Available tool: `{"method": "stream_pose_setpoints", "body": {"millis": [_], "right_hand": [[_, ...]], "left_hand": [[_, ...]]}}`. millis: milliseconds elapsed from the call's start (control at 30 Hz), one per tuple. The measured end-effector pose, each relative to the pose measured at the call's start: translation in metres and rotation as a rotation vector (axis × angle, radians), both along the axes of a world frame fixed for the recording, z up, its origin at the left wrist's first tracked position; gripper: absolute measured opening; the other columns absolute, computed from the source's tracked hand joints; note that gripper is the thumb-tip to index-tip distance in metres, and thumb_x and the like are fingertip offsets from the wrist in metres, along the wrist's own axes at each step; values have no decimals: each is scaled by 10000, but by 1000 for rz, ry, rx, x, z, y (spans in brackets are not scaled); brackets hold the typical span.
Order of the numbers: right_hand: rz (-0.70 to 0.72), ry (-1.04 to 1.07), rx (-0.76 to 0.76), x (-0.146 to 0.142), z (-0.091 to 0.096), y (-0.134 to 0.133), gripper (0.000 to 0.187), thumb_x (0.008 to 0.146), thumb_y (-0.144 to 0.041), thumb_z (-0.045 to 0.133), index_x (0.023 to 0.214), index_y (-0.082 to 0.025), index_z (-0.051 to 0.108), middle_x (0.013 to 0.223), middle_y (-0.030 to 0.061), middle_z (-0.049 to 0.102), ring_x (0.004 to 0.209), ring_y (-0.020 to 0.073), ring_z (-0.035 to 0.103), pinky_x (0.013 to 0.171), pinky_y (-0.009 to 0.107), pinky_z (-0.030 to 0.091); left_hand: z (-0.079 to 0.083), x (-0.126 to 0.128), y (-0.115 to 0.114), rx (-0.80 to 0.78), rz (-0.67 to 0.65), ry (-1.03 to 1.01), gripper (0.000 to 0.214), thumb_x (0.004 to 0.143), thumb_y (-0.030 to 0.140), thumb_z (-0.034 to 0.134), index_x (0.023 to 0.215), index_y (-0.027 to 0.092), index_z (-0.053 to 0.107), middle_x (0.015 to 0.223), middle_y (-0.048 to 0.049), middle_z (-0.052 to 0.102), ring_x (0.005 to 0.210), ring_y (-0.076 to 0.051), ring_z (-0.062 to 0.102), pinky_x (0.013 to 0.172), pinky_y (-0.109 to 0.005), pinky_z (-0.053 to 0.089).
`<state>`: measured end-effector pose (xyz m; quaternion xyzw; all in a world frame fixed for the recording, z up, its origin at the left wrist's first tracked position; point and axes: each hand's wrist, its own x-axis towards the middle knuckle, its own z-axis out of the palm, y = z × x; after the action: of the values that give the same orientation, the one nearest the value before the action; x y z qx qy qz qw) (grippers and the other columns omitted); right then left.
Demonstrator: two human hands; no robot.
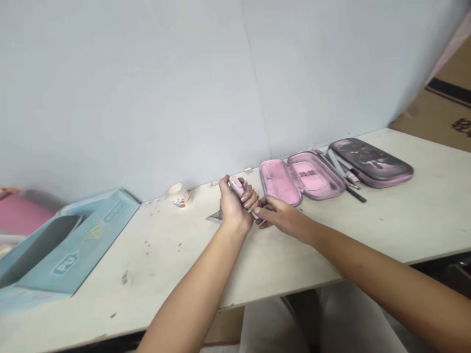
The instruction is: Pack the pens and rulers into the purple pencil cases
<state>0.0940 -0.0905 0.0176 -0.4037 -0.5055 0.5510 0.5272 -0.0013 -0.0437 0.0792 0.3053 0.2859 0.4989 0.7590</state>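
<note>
Bright, even light washes the pale wall [147, 88] and the table [154, 260]; shadows stay faint and soft beneath the left hand [235, 206] and right hand [283, 218] (both a little blurred). The wide lens bows the table's edge toward the frame's corners.

Glossy pink plastic item [236, 187] gripped by the left hand's [233, 206] fingers [250, 198]; just right of them, a pencil case [274, 182] with matt pink cloth lining; below them, a scuffed, matt white tabletop [154, 260].
</note>
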Motion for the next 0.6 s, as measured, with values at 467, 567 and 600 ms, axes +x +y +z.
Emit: {"method": "stream_pose_setpoints", "body": {"millis": [467, 567, 600], "right_hand": [[-898, -1394, 81, 149, -6, -2, 225, 796, -349, 455, 854, -145, 531, 793, 135, 635, 761, 254, 594, 603, 308, 360], [-879, -1526, 35, 156, -13, 0, 245, 825, -322, 433, 882, -108, 538, 791, 169, 635, 779, 272, 595, 651, 331, 365], [-878, -1540, 25, 157, -15, 0, 256, 835, -322, 427, 896, -100, 537, 804, 176, 633, 793, 275, 590, 674, 340, 365]], "left_hand": [[-42, 151, 45, 778, -38, 998, 222, 728, 340, 579, 835, 148, 546, 922, -115, 624, 943, -235, 570, 863, -345, 403], [-56, 149, 44, 1003, -184, 1322, 281, 762, 280, 514, 969, 94, 555, 1106, -203, 571, 1102, -291, 501, 967, -404, 327], [-57, 147, 41, 1039, -226, 1369, 324, 780, 276, 484, 1027, 75, 543, 1148, -221, 549, 1134, -300, 481, 983, -413, 312]]}}
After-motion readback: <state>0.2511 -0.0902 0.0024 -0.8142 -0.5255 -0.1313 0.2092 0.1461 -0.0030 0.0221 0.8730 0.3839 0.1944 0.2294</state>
